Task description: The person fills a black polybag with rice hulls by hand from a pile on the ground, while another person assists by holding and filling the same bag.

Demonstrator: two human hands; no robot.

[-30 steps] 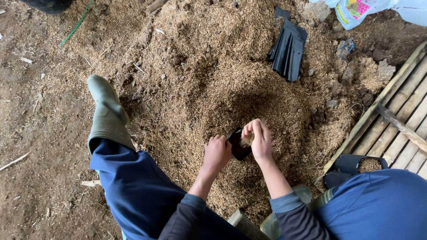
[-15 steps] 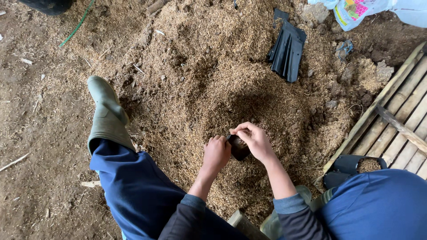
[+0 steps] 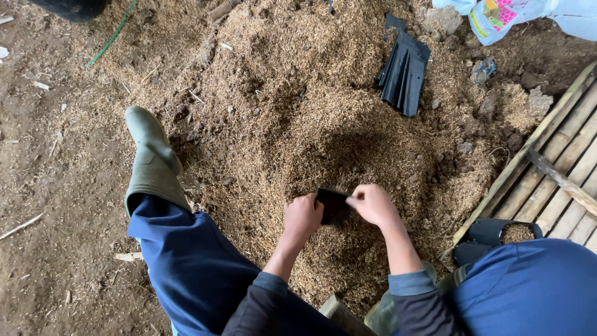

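Note:
A small black plastic bag sits low in a heap of tan husk mix on the ground. My left hand grips its left edge with curled fingers. My right hand pinches its right edge, so the bag is held between both hands with its mouth nearly flat. The bag's lower part is hidden by my hands and the husk.
A stack of flat black bags lies at the heap's far side. My green rubber boot stands to the left. A bamboo slat platform lies at right, a filled black bag beside it. Plastic packets rest top right.
My right hand, raised over the bag with husk a second ago, has come down and taken hold of the bag's right edge. The left hand stays on the bag.

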